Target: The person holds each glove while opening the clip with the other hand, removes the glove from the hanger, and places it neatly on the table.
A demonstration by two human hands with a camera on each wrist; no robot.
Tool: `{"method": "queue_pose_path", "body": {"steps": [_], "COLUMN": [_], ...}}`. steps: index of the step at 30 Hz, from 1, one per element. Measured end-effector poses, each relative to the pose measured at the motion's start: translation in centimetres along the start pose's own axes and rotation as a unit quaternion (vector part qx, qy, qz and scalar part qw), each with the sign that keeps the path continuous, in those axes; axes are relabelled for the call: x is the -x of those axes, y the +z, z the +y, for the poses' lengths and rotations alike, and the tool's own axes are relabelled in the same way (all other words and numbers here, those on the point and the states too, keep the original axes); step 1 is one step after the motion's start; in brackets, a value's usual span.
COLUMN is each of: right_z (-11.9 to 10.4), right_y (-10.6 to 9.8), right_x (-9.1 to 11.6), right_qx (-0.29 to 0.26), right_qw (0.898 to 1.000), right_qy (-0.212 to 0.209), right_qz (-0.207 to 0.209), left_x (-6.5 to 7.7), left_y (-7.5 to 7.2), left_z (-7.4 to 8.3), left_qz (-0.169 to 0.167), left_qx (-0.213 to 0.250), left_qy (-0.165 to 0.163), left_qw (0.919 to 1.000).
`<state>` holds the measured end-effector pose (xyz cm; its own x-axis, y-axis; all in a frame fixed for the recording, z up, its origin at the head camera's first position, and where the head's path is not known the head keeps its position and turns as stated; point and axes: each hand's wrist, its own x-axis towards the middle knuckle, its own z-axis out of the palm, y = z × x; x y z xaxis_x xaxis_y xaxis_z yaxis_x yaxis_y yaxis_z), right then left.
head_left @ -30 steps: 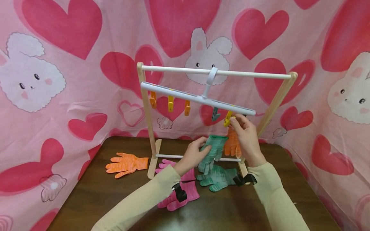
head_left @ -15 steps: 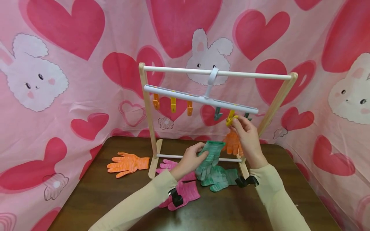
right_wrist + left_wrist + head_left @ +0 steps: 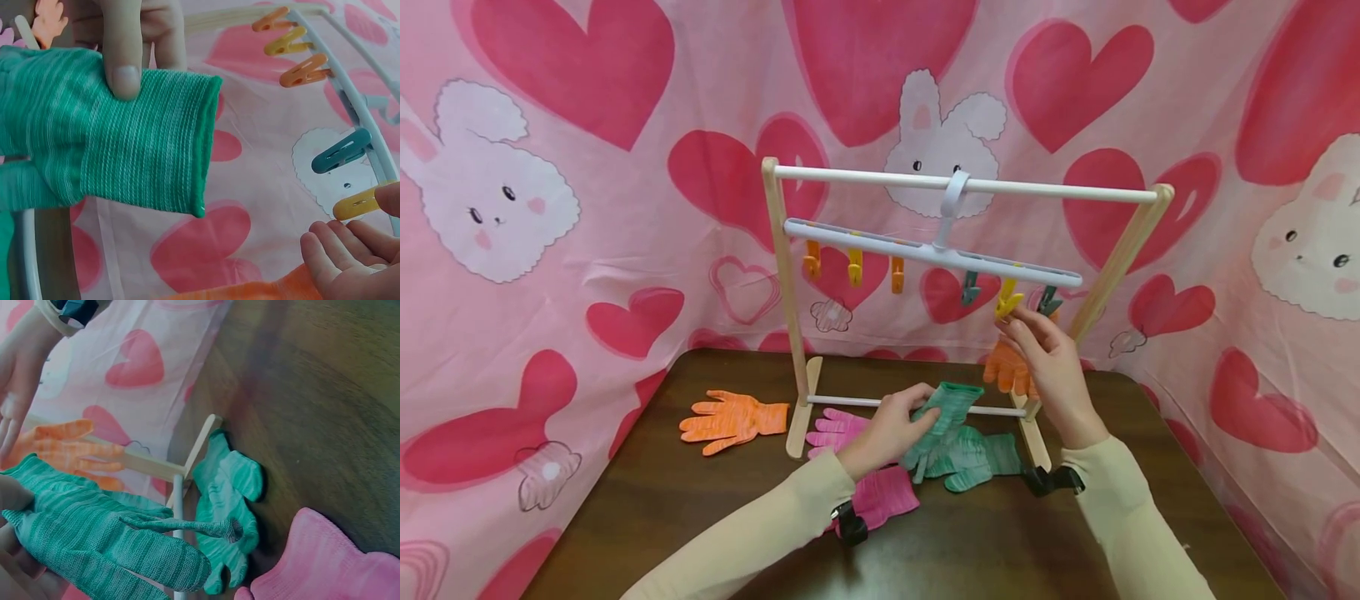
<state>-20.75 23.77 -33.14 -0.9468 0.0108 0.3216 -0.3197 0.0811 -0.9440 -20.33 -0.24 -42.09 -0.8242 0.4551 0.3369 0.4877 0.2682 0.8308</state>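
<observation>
My left hand point(image 3: 895, 423) grips a green glove point(image 3: 950, 410) near its cuff, thumb on the near side. The cuff points up and the glove's fingers hang down, as the left wrist view shows. My right hand point(image 3: 1051, 367) is at a yellow clothespin point(image 3: 1008, 298) under the white hanger point(image 3: 880, 245). Its fingers point(image 3: 340, 247) are fairly straight below the clothespin, and the thumb overlaps the clothespin's end in the right wrist view; whether it presses cannot be told. Another green glove point(image 3: 973, 460) lies on the table. An orange glove point(image 3: 1009, 367) hangs at the hanger's right end, partly behind my right hand.
The hanger hooks over the white rail point(image 3: 865, 176) of a wooden stand, tilting down to the right. Orange, yellow and dark green clothespins point(image 3: 971, 288) line it. Pink gloves point(image 3: 883, 493) and an orange glove point(image 3: 733, 421) lie on the brown table point(image 3: 647, 500).
My left hand has lowered the green glove slightly. My right hand has come down off its pinch on the yellow clothespin, and the hanger's right end has risen.
</observation>
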Motion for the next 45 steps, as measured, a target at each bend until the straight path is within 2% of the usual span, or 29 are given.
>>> {"method": "queue_pose_path", "body": {"steps": [7, 12, 15, 17, 19, 21, 25, 27, 28, 29, 30, 32, 33, 36, 38, 40, 43, 45], "right_z": [1.0, 2.0, 2.4, 2.6, 2.8, 3.0, 3.5, 3.7, 3.8, 3.9, 4.0, 4.1, 4.2, 4.4, 4.5, 4.6, 4.6, 4.6], "right_y": [-1.0, -1.9, -2.4, -2.8, -3.2, -3.6, -4.3, -4.5, -4.6, -4.7, -4.7, -4.9, -5.0, -5.2, -5.3, -5.3, -5.3, -5.2], "right_x": [1.6, 3.0, 3.9, 4.4, 4.8, 5.2, 5.6, 5.7, 5.8, 5.8, 5.8, 5.9, 5.9, 6.1, 6.3, 6.3, 6.2, 6.1], "right_qx": [0.023, 0.052, 0.081, 0.099, 0.110, 0.111, 0.111, 0.112, 0.112, 0.113, 0.113, 0.118, 0.120, 0.127, 0.126, 0.121, 0.118, 0.120], "right_qw": [1.000, 0.998, 0.996, 0.994, 0.993, 0.993, 0.993, 0.993, 0.993, 0.993, 0.993, 0.992, 0.992, 0.991, 0.991, 0.991, 0.992, 0.991], "right_qy": [-0.012, 0.017, 0.037, 0.037, 0.031, 0.023, 0.020, 0.020, 0.021, 0.022, 0.022, 0.026, 0.029, 0.035, 0.036, 0.033, 0.031, 0.033], "right_qz": [-0.015, -0.023, -0.031, -0.035, -0.038, -0.037, -0.030, -0.027, -0.025, -0.024, -0.024, -0.024, -0.024, -0.031, -0.037, -0.041, -0.040, -0.037], "left_x": [0.8, 1.2, 1.5, 1.7, 1.9, 2.1, 2.9, 3.4, 3.7, 4.0, 4.2, 4.6, 4.8, 5.2, 5.4, 5.5, 5.4, 5.2], "left_y": [0.5, 0.8, 1.3, 2.0, 2.8, 4.0, 6.6, 8.1, 8.7, 9.4, 10.0, 11.2, 11.7, 13.2, 14.0, 14.5, 15.0, 15.0], "left_z": [0.2, 1.0, 1.7, 2.1, 2.5, 2.8, 3.1, 3.0, 3.0, 3.0, 3.0, 2.8, 2.8, 2.3, 1.9, 1.6, 1.4, 1.4], "left_qz": [-0.024, -0.035, -0.037, -0.036, -0.037, -0.032, -0.011, -0.003, -0.006, -0.012, -0.022, -0.050, -0.067, -0.122, -0.149, -0.166, -0.178, -0.183], "left_qx": [-0.046, -0.099, -0.156, -0.210, -0.269, -0.333, -0.455, -0.506, -0.525, -0.539, -0.548, -0.561, -0.563, -0.550, -0.531, -0.503, -0.462, -0.445], "left_qy": [0.024, 0.032, 0.055, 0.084, 0.119, 0.159, 0.231, 0.256, 0.263, 0.266, 0.266, 0.260, 0.254, 0.223, 0.201, 0.180, 0.153, 0.141], "left_qw": [0.9984, 0.9940, 0.9855, 0.9735, 0.9552, 0.9290, 0.8600, 0.8237, 0.8095, 0.7995, 0.7928, 0.7844, 0.7838, 0.7955, 0.8098, 0.8293, 0.8552, 0.8649]}}
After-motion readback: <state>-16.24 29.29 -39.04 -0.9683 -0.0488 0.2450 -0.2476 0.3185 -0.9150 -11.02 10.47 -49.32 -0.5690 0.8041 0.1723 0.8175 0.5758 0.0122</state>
